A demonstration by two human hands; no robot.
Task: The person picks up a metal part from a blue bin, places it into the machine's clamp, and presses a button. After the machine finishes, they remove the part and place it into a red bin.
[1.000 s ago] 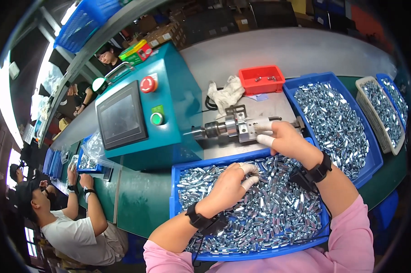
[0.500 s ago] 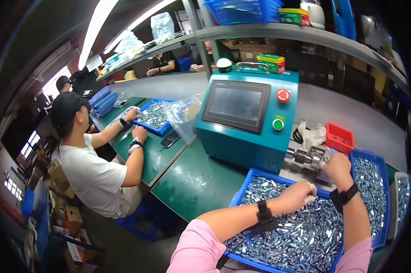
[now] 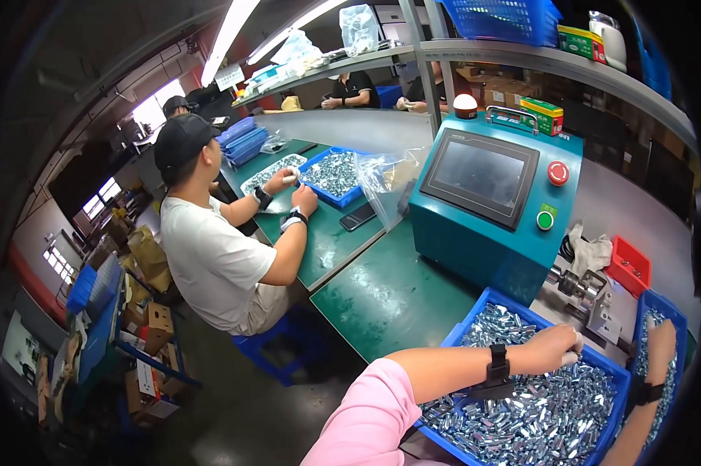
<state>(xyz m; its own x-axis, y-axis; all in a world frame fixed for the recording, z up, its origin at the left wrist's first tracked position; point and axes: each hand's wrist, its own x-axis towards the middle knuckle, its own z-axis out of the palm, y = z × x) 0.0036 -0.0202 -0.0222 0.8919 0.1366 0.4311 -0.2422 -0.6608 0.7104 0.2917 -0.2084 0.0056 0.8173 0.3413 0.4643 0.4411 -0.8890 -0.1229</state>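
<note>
My left hand (image 3: 551, 349) is closed in a pinch above a large blue tray (image 3: 443, 454) of small shiny metal pieces (image 3: 548, 415). White covers show on its fingertips; whatever lies between them is hidden. Over a second blue tray (image 3: 679, 318) at the far right is my right hand (image 3: 661, 346), its fingers too blurred to read. That tray holds similar metal pieces. Between the hands and the teal machine (image 3: 474, 252) sits a metal chuck fixture (image 3: 579, 286), with neither hand on it.
A red bin (image 3: 630, 264) and a whitish cloth (image 3: 589, 252) lie behind the fixture. To the left, a co-worker (image 3: 218, 248) sits at the green bench beside a blue tray (image 3: 302, 169) of parts, with a phone (image 3: 358, 217) nearby. A metal shelf (image 3: 521, 53) runs overhead.
My right hand has left the chuck fixture for the right-hand tray. My left hand remains over the large tray. The view has swung left, and the machine's top lamp has turned from greenish to reddish.
</note>
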